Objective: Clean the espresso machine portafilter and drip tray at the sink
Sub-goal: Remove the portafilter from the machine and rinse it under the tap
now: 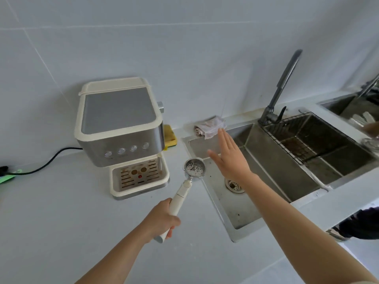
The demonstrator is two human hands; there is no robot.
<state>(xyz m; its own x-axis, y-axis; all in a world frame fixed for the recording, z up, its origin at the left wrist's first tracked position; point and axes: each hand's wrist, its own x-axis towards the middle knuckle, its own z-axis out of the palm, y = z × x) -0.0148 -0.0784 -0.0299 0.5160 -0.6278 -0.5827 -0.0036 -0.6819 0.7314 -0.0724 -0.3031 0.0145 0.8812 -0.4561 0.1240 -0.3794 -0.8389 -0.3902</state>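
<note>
My left hand (162,220) grips the cream handle of the portafilter (194,169), whose metal basket holds scattered coffee grounds and hovers at the sink's left edge. My right hand (229,156) is flat and open above the sink (242,210), fingers reaching toward a crumpled cloth (211,126) on the sink's back rim. The espresso machine (121,128) stands on the counter to the left, with its cream drip tray (139,177) in place and stained with coffee. The faucet (281,89) rises behind the sink.
A wire basket (303,138) sits in the sink's right part. A yellow sponge (170,137) lies behind the machine. A black power cord (49,160) runs left across the counter. A second sink (348,107) and another person's hand (372,129) are at the far right.
</note>
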